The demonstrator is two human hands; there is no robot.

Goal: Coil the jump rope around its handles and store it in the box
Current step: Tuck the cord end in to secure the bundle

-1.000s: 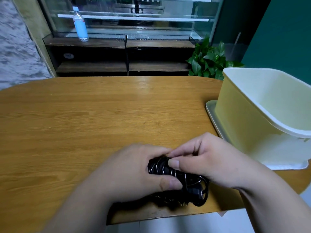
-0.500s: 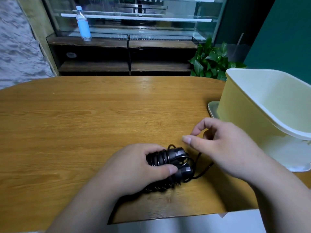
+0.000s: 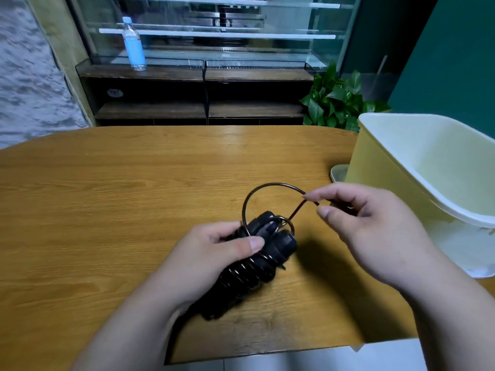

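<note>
left grip (image 3: 211, 254) curled round wound handles (image 3: 284, 241), right grip (image 3: 375, 231) pinching rope loop (image 3: 267, 186)

Box (image 3: 385, 167) right of jump rope (image 3: 257, 253)

looks like a cafe/shop: glass display case (image 3: 214, 36) w/ shelves, wood table (image 3: 120, 188), plant (image 3: 334, 103).
</note>
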